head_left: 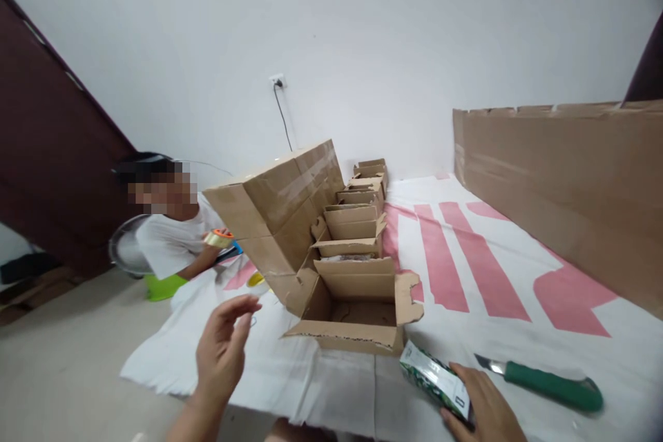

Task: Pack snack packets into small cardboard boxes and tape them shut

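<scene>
My left hand is raised over the near left part of the cloth, fingers bent and apart from the thumb, with nothing in it. Low on the right, my right hand holds the near end of a small green and white printed carton. The carton's far end is close to the front right corner of an open cardboard box, whose flaps stand outward and whose visible inside is bare. To the right of my right hand lies a green-handled utility knife, its blade pointing left.
Behind the open box stands a row of several open boxes beside a large tilted carton. A long cardboard panel borders the right side of the white and pink cloth. At left, a co-worker holds a tape roll.
</scene>
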